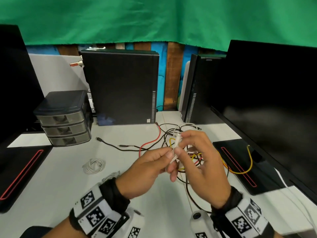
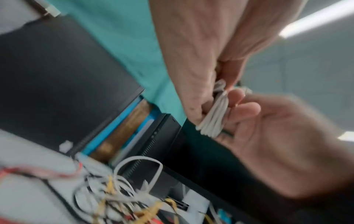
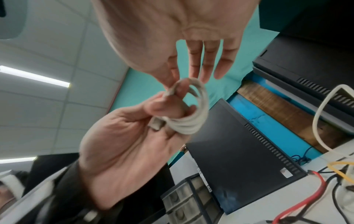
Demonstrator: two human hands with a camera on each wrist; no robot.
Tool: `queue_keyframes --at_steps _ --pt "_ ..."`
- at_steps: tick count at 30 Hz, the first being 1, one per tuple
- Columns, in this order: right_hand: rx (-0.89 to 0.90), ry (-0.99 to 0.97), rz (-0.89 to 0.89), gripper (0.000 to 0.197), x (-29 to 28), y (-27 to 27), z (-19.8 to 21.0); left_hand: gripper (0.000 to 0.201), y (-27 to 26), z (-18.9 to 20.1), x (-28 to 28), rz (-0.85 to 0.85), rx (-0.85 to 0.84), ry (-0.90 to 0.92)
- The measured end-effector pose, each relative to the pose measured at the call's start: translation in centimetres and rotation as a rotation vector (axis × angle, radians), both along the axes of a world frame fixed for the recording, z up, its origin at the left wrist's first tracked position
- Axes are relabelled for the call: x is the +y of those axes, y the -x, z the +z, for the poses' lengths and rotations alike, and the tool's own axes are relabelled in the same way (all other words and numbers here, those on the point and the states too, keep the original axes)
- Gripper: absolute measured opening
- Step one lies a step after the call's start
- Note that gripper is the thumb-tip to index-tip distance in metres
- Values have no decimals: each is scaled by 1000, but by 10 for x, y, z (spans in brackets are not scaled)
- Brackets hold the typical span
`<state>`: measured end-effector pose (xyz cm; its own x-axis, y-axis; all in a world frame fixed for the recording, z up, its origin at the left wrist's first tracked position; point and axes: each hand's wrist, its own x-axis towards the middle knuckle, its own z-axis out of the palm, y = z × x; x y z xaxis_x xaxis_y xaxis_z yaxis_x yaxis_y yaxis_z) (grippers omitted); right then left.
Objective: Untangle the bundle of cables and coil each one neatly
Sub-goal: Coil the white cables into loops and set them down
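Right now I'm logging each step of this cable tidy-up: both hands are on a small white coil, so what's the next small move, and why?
Probably set the white coil on the desk beside the finished coil. Its loops look gathered, pinched by the left hand and right hand, while the tangle remains unsorted.

A dark drawer unit (image 1: 63, 117) stands left of a black computer tower (image 1: 120, 86), under green cloth (image 1: 137, 19).
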<state>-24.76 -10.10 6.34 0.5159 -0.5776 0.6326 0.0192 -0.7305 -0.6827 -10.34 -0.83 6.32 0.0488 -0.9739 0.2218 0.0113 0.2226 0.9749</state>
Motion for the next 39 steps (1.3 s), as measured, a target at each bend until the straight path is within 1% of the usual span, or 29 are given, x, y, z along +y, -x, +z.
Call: queue_keyframes --at_steps 2,3,4,6,8,10,12,15,16,17,19,22,24,26,28,30,32,34,36,39 --pt "25 -179 122 27 -3 1 6 45 5 2 2 -37 177 -37" --pt "38 -250 191 28 -2 0 7 44 8 3 1 -27 227 -38" --pt "36 -273 238 25 1 0 7 42 10 4 0 -6 265 -28" --pt "0 -223 251 20 8 -3 6 36 10 7 -3 59 343 -5" --pt "-40 -158 246 20 10 -3 5 34 7 9 -4 109 378 1" --pt "-57 -97 236 22 8 -3 6 35 5 7 -5 138 355 2" --pt "-67 -74 217 22 8 -3 5 34 6 4 -5 177 280 11" --pt "-67 -95 155 23 9 -3 2 34 6 0 -8 284 18 75" --pt "-65 -129 163 24 9 -4 0 36 7 -1 -8 309 -53 93" --pt "-61 -152 175 25 11 -4 -1 39 7 -3 -8 325 -88 100" --pt "-46 -135 167 25 17 -6 -5 42 10 -4 -7 325 -73 96" --pt "-40 -60 69 18 19 -10 -15 34 20 -4 -6 300 -28 72" --pt "-41 27 -19 16 14 -10 -20 35 25 -6 -7 349 -80 72" --pt "-50 85 -63 18 11 -10 -20 40 29 -7 -8 429 -170 89" --pt "-40 140 -106 20 11 -10 -20 42 35 -8 -8 498 -210 114" --pt "-31 168 -170 21 13 -11 -21 33 40 -8 -6 542 -219 145" --pt "-55 126 -178 19 12 -11 -23 22 40 -11 -6 593 -314 199" --pt "-79 53 -141 16 9 -10 -24 16 37 -14 -4 612 -407 253" --pt "-105 9 -120 17 6 -9 -24 15 35 -13 -2 611 -393 277" --pt "-133 -7 -113 23 4 -9 -20 15 34 -9 0 602 -262 251"
